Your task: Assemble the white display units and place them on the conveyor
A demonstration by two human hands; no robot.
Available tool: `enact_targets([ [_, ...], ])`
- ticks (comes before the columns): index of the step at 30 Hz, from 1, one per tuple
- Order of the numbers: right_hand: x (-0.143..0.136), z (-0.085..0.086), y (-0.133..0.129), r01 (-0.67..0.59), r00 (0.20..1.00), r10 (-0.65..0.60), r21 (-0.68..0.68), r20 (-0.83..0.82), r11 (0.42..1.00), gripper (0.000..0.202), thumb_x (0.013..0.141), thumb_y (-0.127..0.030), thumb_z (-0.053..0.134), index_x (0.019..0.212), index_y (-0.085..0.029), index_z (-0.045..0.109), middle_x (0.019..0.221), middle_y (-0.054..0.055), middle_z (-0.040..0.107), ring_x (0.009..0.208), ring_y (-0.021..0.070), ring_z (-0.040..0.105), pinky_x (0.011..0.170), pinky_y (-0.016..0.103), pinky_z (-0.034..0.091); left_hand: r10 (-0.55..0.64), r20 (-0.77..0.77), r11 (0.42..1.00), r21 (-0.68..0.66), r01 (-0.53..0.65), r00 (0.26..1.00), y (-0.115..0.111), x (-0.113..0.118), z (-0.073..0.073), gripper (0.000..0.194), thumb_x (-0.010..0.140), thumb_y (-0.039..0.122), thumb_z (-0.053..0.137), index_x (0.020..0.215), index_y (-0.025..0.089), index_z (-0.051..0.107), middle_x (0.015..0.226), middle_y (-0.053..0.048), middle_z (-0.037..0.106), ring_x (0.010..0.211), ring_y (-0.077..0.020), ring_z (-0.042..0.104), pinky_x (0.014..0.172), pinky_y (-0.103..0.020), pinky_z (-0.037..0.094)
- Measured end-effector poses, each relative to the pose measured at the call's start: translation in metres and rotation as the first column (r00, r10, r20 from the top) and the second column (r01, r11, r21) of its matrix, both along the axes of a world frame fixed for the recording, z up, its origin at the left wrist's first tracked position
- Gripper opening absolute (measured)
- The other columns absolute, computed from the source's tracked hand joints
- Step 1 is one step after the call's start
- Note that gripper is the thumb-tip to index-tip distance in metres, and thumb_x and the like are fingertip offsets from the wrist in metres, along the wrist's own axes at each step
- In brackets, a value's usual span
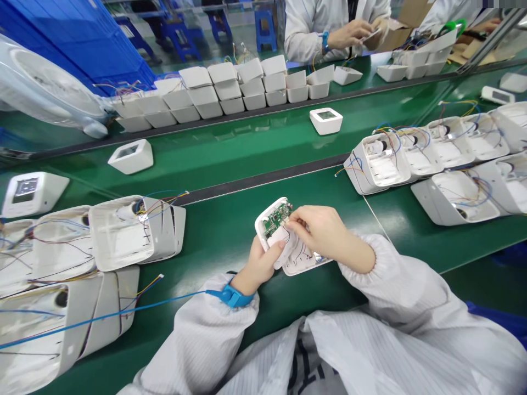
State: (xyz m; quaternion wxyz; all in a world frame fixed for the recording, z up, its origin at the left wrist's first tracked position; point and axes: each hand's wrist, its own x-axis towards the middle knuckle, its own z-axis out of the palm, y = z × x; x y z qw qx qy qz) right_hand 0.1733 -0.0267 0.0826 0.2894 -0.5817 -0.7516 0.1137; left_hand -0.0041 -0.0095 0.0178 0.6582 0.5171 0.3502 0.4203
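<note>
My left hand (263, 262) is closed around the lower left side of a white plastic housing (260, 226), thumb across its front. A green circuit board (275, 220) sits inside that housing. My right hand (319, 230) reaches in from the right, its fingers pinched at the board's right edge. Whatever is between those fingertips is too small to make out. Below my hands a second white shell (302, 266) with thin wires in it lies on the green bench, partly hidden by my right hand.
White casings with wires stand in rows at left (123, 236) and right (382, 164). Finished-looking white units with screens (326, 120) sit on the green conveyor (230, 145). A blue wrist cord (123, 311) runs left. A co-worker's hands (356, 34) are across the line.
</note>
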Motion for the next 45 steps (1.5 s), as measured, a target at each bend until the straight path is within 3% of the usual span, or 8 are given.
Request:
enact_targets([
  [8, 0.000, -0.001, 0.000, -0.001, 1.000, 0.001, -0.005, 0.017, 1.000, 0.021, 0.096, -0.028, 0.053, 0.080, -0.018, 0.062, 0.076, 0.002, 0.069, 0.068, 0.0137, 0.060, 0.064, 0.027, 0.038, -0.019, 0.036, 0.995, -0.099, 0.023, 0.999, -0.002, 0.001, 0.003, 0.046, 0.074, 0.041, 0.074, 0.111, 0.015, 0.069, 0.108, -0.009, 0.073, 0.097, -0.0280, 0.067, 0.089, -0.039, 0.055],
  [15, -0.003, -0.008, 0.000, 0.037, 0.998, -0.042, 0.119, 0.045, 0.992, 0.023, 0.096, -0.031, 0.053, 0.079, -0.018, 0.063, 0.074, 0.003, 0.068, 0.070, 0.0160, 0.062, 0.066, 0.030, 0.043, -0.022, 0.120, 0.978, -0.203, 0.046, 0.993, 0.003, -0.001, 0.004, 0.049, 0.069, 0.038, 0.078, 0.112, 0.016, 0.069, 0.106, -0.008, 0.073, 0.096, -0.0286, 0.069, 0.087, -0.040, 0.056],
  [19, 0.004, -0.013, 0.008, 0.013, 0.999, 0.000, 0.228, -0.054, 0.974, 0.030, 0.094, -0.040, 0.058, 0.114, -0.019, 0.062, 0.115, 0.012, 0.067, 0.106, 0.0228, 0.064, 0.086, 0.036, 0.052, -0.021, 0.170, 0.962, -0.265, 0.067, 0.985, 0.005, -0.003, 0.003, 0.052, 0.067, 0.036, 0.078, 0.113, 0.015, 0.067, 0.106, -0.009, 0.073, 0.095, -0.0300, 0.070, 0.085, -0.042, 0.057],
  [22, 0.011, -0.016, 0.016, -0.171, 0.979, 0.195, 0.283, -0.058, 0.944, 0.046, 0.096, -0.037, 0.054, 0.138, -0.021, 0.048, 0.141, 0.013, 0.054, 0.128, 0.0243, 0.053, 0.103, 0.044, 0.048, -0.040, 0.196, 0.953, -0.287, 0.096, 0.980, 0.004, -0.004, 0.004, 0.052, 0.065, 0.034, 0.079, 0.113, 0.016, 0.067, 0.107, -0.009, 0.073, 0.095, -0.0299, 0.070, 0.086, -0.043, 0.057],
  [25, 0.014, -0.019, 0.019, -0.248, 0.958, 0.280, 0.317, -0.059, 0.916, 0.042, 0.097, -0.031, 0.051, 0.138, -0.019, 0.049, 0.134, 0.014, 0.060, 0.122, 0.0232, 0.058, 0.102, 0.043, 0.050, -0.052, 0.206, 0.955, -0.275, 0.108, 0.977, 0.004, -0.003, 0.005, 0.049, 0.066, 0.033, 0.080, 0.111, 0.017, 0.069, 0.104, -0.007, 0.074, 0.093, -0.0281, 0.070, 0.083, -0.039, 0.058],
  [36, 0.011, -0.020, 0.017, -0.164, 0.966, 0.209, 0.265, -0.151, 0.950, 0.040, 0.094, -0.034, 0.056, 0.133, -0.021, 0.055, 0.127, 0.011, 0.065, 0.114, 0.0239, 0.062, 0.098, 0.044, 0.053, -0.082, 0.219, 0.952, -0.272, 0.141, 0.972, 0.004, -0.001, 0.011, 0.054, 0.064, 0.037, 0.082, 0.112, 0.016, 0.068, 0.104, -0.009, 0.074, 0.093, -0.0311, 0.071, 0.083, -0.043, 0.058],
  [41, 0.016, -0.012, 0.015, -0.072, 0.923, 0.086, 0.050, -0.374, 0.996, 0.048, 0.082, -0.044, 0.071, 0.123, -0.021, 0.059, 0.108, 0.007, 0.071, 0.090, 0.0196, 0.068, 0.078, 0.034, 0.058, -0.143, 0.156, 0.989, -0.022, 0.149, 0.977, 0.022, -0.010, 0.010, 0.066, 0.059, 0.056, 0.085, 0.109, 0.015, 0.071, 0.101, -0.011, 0.075, 0.088, -0.0295, 0.071, 0.080, -0.039, 0.057],
  [45, 0.016, -0.007, 0.010, -0.132, 0.922, 0.194, 0.198, -0.335, 0.971, 0.012, 0.087, -0.031, 0.066, 0.093, -0.021, 0.063, 0.088, 0.002, 0.070, 0.082, 0.0163, 0.065, 0.076, 0.032, 0.053, -0.009, 0.012, 0.963, 0.270, 0.005, 1.000, 0.040, -0.021, 0.014, 0.085, 0.070, 0.085, 0.050, 0.112, 0.015, 0.073, 0.116, -0.016, 0.071, 0.110, -0.0347, 0.064, 0.097, -0.044, 0.049],
])
